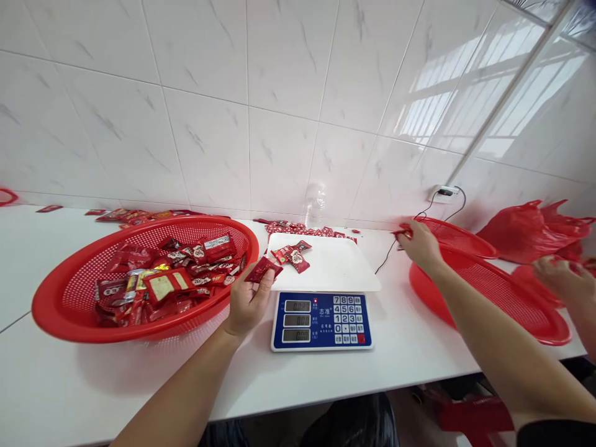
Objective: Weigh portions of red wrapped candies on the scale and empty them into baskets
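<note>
My left hand (251, 301) pinches a dark red packet (263, 269) at the left edge of the scale's white pan (339, 267). A few red packets (297, 256) lie on the pan's left part. Below the pan is the blue keypad panel (322, 320) of the scale. My right hand (419, 243) reaches out past the pan's right side, its fingers closed round a small red packet (404, 232) above the rear rim of a red basket. To the left, a red perforated basket (56, 310) holds a heap of mixed packets (170, 279).
Loose packets (139, 215) lie along the wall behind the left basket, and small ones (302, 229) behind the scale. Red baskets (554, 329) and a red plastic bag (535, 230) stand at right. Another person's hand (559, 279) is there. A black cable (386, 256) runs to a socket (444, 194).
</note>
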Tool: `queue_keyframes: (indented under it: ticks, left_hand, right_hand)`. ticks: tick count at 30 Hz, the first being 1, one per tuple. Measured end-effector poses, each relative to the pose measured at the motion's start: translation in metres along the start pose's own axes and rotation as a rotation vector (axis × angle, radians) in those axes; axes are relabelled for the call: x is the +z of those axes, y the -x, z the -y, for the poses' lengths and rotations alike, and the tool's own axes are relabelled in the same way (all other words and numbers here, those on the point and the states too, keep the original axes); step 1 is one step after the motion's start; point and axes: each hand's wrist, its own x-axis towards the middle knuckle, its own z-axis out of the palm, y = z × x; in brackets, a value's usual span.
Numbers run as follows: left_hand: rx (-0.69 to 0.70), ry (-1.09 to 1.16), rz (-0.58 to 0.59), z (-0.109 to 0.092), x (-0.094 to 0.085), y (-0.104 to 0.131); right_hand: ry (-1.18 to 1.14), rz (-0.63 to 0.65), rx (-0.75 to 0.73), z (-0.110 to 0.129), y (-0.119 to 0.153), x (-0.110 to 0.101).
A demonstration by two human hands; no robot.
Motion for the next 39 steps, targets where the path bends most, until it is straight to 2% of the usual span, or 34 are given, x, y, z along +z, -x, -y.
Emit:
queue_keyframes:
  ticks: [1,5,8,10,12,14,18,21,23,25,27,30,32,36,39]
  left_hand:
    - [0.003,0.004,-0.001,-0.001,0.000,0.000]
    - [0.027,-0.016,-0.014,-0.001,0.002,0.000]
    - [0.015,0.003,-0.014,0.001,0.003,0.001]
    - [0.001,0.024,-0.006,0.002,0.003,0.001]
    - [0.002,0.029,0.007,0.002,0.003,0.002]
    - [0.015,0.024,0.026,0.002,0.003,0.002]
    - [0.032,0.007,0.026,0.001,0.002,0.001]
    - [0.038,-0.010,0.018,0.000,0.001,0.000]
    - [0.053,-0.017,0.021,-0.002,0.001,0.000]
    - [0.076,-0.027,0.030,-0.003,0.001,-0.001]
    - [0.090,-0.037,0.036,-0.006,0.000,-0.001]
    - [0.082,-0.063,0.039,-0.008,0.000,-0.002]
    - [0.083,-0.071,0.044,-0.007,0.001,-0.002]
    - [0.090,-0.027,0.059,-0.003,0.002,0.000]
    - [0.066,0.006,0.050,0.001,0.004,0.002]
  right_hand:
    - [0.142,0.028,0.075,-0.019,0.000,-0.009]
    - [0.300,0.145,0.282,-0.083,0.011,-0.028]
    - [0.339,0.272,0.385,-0.105,0.020,-0.028]
    - [0.343,0.332,0.407,-0.105,0.022,-0.024]
    - [0.339,0.355,0.380,-0.092,0.018,-0.017]
    - [0.316,0.346,0.287,-0.065,0.013,-0.005]
    - [0.206,0.344,-0.059,0.021,0.011,0.036]
    - [0.112,0.451,-0.296,0.095,0.022,0.074]
    - [0.035,0.582,-0.459,0.139,0.031,0.095]
    - [-0.018,0.699,-0.570,0.172,0.040,0.110]
    - [-0.020,0.745,-0.687,0.193,0.046,0.119]
    - [0.006,0.694,-0.812,0.206,0.053,0.125]
    - [0.016,0.645,-0.819,0.206,0.055,0.124]
    - [0.058,0.553,-0.748,0.190,0.054,0.115]
    - [0.089,0.441,-0.630,0.165,0.043,0.098]
